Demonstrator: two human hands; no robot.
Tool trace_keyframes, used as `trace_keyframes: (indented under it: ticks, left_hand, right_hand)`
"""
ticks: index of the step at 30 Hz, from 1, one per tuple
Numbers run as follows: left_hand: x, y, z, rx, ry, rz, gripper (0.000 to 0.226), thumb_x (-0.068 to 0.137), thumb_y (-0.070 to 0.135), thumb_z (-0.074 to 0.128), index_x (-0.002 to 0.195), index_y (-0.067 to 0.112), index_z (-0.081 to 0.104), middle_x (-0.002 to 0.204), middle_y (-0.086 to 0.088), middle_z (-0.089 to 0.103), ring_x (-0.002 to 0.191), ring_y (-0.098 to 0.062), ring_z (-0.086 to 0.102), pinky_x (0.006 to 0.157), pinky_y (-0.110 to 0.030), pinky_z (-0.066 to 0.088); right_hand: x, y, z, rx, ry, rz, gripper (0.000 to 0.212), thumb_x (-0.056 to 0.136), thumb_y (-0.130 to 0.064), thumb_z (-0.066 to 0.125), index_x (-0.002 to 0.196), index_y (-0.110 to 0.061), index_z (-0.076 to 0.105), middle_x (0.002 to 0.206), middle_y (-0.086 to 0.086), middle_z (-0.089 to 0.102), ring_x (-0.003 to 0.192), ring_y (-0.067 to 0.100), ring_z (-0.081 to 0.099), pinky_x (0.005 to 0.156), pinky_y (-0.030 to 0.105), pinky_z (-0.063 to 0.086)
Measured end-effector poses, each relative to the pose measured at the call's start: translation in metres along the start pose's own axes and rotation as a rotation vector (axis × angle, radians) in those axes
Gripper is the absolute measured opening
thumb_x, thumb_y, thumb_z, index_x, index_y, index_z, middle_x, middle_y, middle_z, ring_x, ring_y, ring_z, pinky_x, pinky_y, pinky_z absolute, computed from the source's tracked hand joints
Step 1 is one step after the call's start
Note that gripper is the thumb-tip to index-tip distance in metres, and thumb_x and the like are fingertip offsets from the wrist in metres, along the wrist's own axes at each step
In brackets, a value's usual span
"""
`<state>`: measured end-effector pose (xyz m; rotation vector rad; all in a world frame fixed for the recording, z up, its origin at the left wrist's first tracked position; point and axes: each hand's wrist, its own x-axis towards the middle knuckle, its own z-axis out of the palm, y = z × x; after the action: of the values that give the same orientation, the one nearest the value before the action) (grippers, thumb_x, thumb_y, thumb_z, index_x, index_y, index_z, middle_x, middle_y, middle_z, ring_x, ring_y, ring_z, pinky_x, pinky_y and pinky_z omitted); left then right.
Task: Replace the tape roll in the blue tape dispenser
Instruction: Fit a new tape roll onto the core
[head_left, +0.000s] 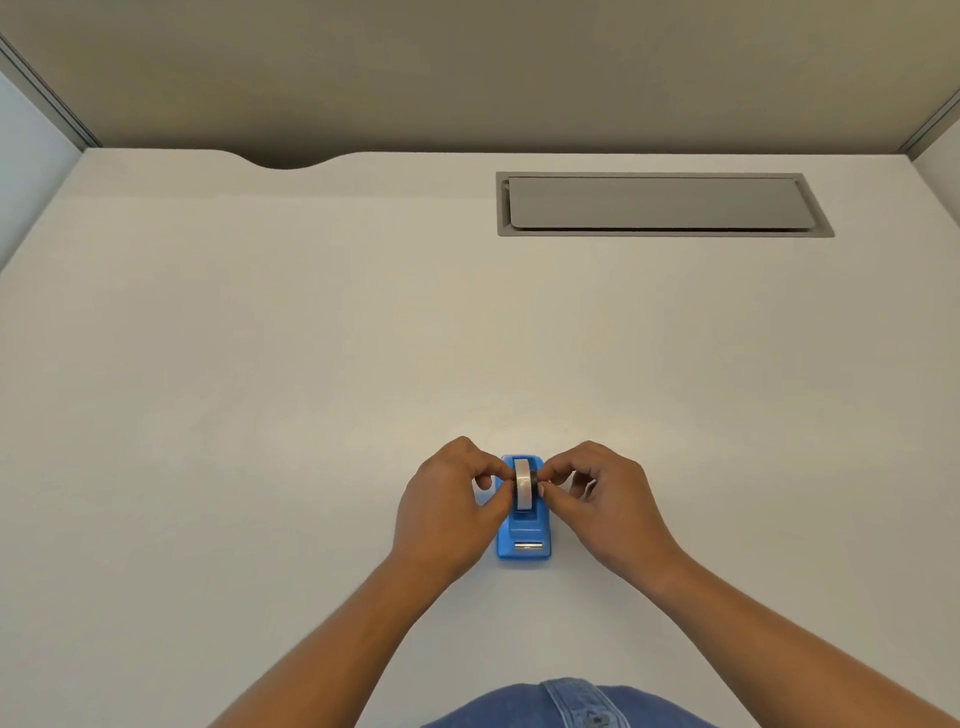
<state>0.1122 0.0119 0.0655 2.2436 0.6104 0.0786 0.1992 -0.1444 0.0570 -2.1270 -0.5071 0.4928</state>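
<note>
1. Blue tape dispenser sits on the counter, near the front edge, roughly centre, long axis pointing toward and away from the person. Cutter end with a small metal blade faces the person.
2. Tape roll stands on edge in the far half of the dispenser, seen edge-on: pale, slightly shiny band with a dark rim on its right side. Cannot tell whether it is fully seated in the cradle or just above it.
3. Left hand pinches the roll's left side, thumb and forefinger closed on it near the hub; other fingers curled loosely. Palm covers part of the dispenser's left wall.
4. Right hand mirrors it: thumb and forefinger pinched on the roll's right side at the hub, remaining fingers curled, held just beside the dispenser.
5. Both forearms are bare and come in from the bottom of the head view, converging on the dispenser. Denim garment shows at the bottom edge, between the arms.
6. Counter is off-white and plain. Grey recessed hatch with a flat lid sits in the far right part, well apart from the dispenser.
7. Curved cut-out notches the counter's far edge on the left. Beige partition rises behind the counter.
</note>
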Motion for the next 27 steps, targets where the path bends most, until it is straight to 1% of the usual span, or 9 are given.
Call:
trace_keyframes:
  ticks: [3,6,9,11,14,19,23,25,27]
  left_hand:
    - [0.0,-0.004,-0.001,-0.034,0.008,0.028,0.021,0.079,0.029,0.074,0.099,0.033,0.067,0.084,0.014,0.056,0.067,-0.004,0.052,0.058,-0.017,0.04]
    - [-0.004,-0.01,-0.005,-0.066,-0.061,0.077,0.055,0.07,0.045,0.073,0.121,0.038,0.053,0.106,0.019,0.055,0.086,-0.002,0.055,0.067,-0.013,0.044]
    - [-0.008,-0.019,-0.007,-0.008,-0.232,0.119,0.098,0.057,0.066,0.075,0.14,0.044,0.029,0.137,0.021,0.043,0.113,0.001,0.049,0.091,-0.02,0.044]
    - [-0.008,-0.022,-0.004,0.076,-0.287,0.14,0.11,0.054,0.069,0.076,0.144,0.046,0.019,0.149,0.02,0.033,0.126,-0.002,0.041,0.101,-0.023,0.035]
    - [-0.009,-0.025,0.003,0.122,-0.288,0.181,0.102,0.062,0.06,0.079,0.145,0.041,0.023,0.152,0.017,0.032,0.132,-0.005,0.038,0.103,-0.019,0.027]
    - [-0.011,-0.027,0.008,0.123,-0.253,0.206,0.094,0.069,0.055,0.077,0.146,0.034,0.027,0.151,0.013,0.034,0.131,-0.006,0.04,0.103,-0.018,0.026]
    - [-0.01,-0.025,0.007,0.121,-0.243,0.212,0.092,0.069,0.055,0.077,0.145,0.034,0.029,0.151,0.013,0.036,0.13,-0.007,0.041,0.106,-0.022,0.031]
    - [-0.01,-0.025,0.007,0.115,-0.239,0.211,0.091,0.069,0.055,0.077,0.145,0.033,0.031,0.15,0.012,0.037,0.13,-0.008,0.042,0.106,-0.023,0.032]
    - [-0.01,-0.025,0.007,0.107,-0.235,0.211,0.091,0.069,0.055,0.077,0.145,0.032,0.032,0.15,0.013,0.037,0.129,-0.007,0.042,0.103,-0.019,0.03]
  right_hand:
    - [0.0,0.0,0.001,-0.011,0.017,0.004,0.024,0.078,-0.012,0.078,0.076,-0.034,0.07,0.077,-0.015,0.066,0.065,0.006,0.056,0.057,0.011,0.044]
    - [-0.001,-0.002,0.002,-0.029,0.034,-0.004,0.03,0.077,-0.011,0.077,0.073,-0.039,0.066,0.077,-0.015,0.066,0.066,0.008,0.057,0.057,0.012,0.044]
    - [-0.002,-0.003,0.004,-0.066,0.048,-0.008,0.03,0.077,-0.012,0.077,0.074,-0.039,0.064,0.077,-0.016,0.066,0.069,0.007,0.059,0.058,0.011,0.046]
    - [-0.002,-0.003,0.005,-0.066,0.061,0.002,0.028,0.077,-0.011,0.077,0.073,-0.036,0.065,0.076,-0.015,0.066,0.068,0.007,0.059,0.057,0.011,0.047]
    - [-0.001,-0.002,0.005,-0.034,0.067,0.015,0.023,0.075,-0.008,0.076,0.073,-0.029,0.066,0.073,-0.01,0.066,0.063,0.01,0.058,0.056,0.013,0.048]
    - [0.001,-0.004,0.003,-0.003,0.017,0.035,0.022,0.078,-0.01,0.076,0.085,-0.028,0.066,0.079,-0.008,0.067,0.068,0.008,0.061,0.058,0.011,0.05]
    - [-0.001,-0.006,-0.001,-0.001,-0.096,0.036,0.045,0.073,-0.003,0.071,0.106,-0.032,0.061,0.09,-0.011,0.063,0.074,0.006,0.062,0.06,0.013,0.052]
    - [-0.002,-0.006,-0.003,-0.04,-0.15,0.028,0.056,0.07,-0.008,0.074,0.115,-0.036,0.057,0.095,-0.014,0.059,0.079,0.007,0.062,0.062,0.016,0.054]
    - [-0.002,-0.008,-0.004,-0.083,-0.177,0.009,0.063,0.07,-0.016,0.078,0.122,-0.04,0.054,0.099,-0.017,0.056,0.083,0.006,0.061,0.064,0.018,0.054]
